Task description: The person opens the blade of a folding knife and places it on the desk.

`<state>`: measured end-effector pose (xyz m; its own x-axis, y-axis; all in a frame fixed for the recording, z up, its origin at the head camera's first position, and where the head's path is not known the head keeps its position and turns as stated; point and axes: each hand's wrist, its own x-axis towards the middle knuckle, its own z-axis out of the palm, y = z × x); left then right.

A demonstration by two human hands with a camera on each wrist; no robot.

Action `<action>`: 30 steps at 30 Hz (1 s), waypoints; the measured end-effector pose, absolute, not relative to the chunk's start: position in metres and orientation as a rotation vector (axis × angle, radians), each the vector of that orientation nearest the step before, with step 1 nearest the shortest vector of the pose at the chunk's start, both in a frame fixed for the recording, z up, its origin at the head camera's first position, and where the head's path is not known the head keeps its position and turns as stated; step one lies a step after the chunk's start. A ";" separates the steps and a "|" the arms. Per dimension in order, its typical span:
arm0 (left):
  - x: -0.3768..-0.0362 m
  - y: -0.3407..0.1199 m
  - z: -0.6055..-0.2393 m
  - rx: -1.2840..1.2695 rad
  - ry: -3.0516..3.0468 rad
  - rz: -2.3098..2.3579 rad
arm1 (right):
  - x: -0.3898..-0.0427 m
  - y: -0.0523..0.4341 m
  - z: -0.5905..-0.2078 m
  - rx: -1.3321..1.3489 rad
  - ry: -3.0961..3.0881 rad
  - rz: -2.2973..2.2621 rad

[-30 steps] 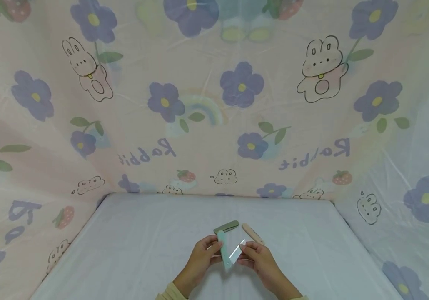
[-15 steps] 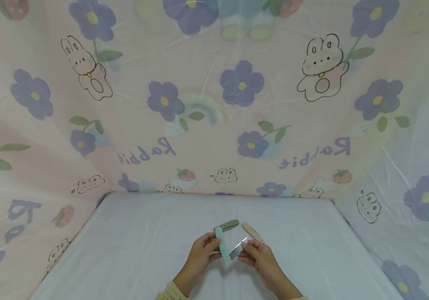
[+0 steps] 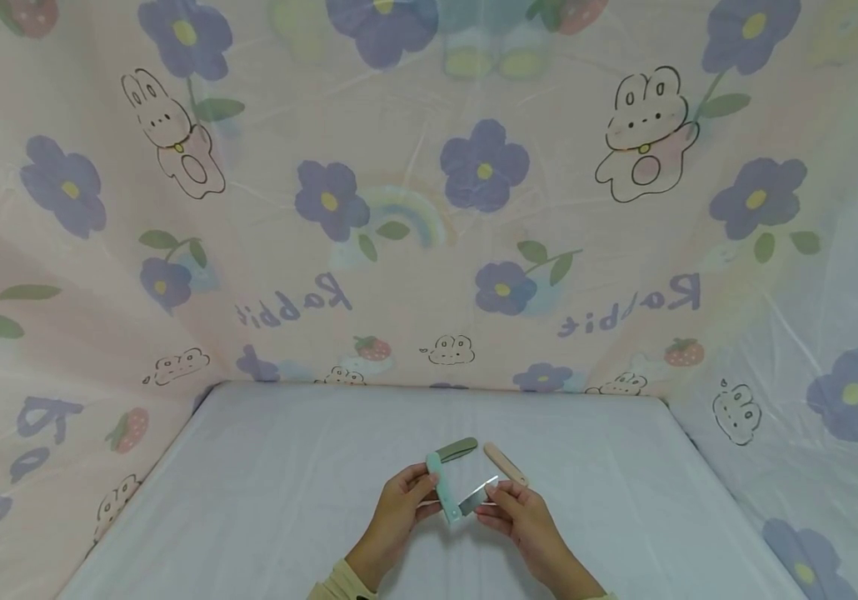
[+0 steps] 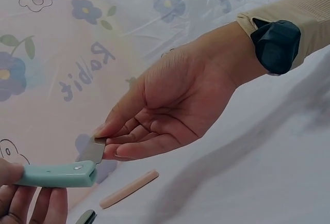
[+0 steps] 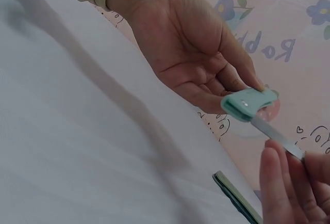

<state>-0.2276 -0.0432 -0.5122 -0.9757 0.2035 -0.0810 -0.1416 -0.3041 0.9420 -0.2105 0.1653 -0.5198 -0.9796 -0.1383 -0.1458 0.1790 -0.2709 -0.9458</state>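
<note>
Nearest, the left hand [image 3: 399, 508] has its grip clamped on the mint handle [image 3: 440, 486]; the right hand [image 3: 519, 517] pinches its metal blade [image 3: 477, 497]. Farther, at twelve o'clock on the bench [image 3: 286, 467], lie a green folded knife [image 3: 456, 450] and a beige one [image 3: 505, 464].

Left hand [image 3: 402, 502] and right hand [image 3: 511, 512] meet at centre, forearms converging from below. Each hand's fingers are curled in a pinch, thumbs opposing fingertips, palms turned inward toward each other.
</note>
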 end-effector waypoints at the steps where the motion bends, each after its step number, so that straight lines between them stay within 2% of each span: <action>1: -0.228 -0.043 -0.512 0.069 1.701 2.382 | -0.210 0.165 -0.520 0.058 1.753 -2.366; 30: -0.224 -0.043 -0.516 -0.046 1.546 2.517 | -0.206 0.163 -0.527 0.161 1.605 -2.499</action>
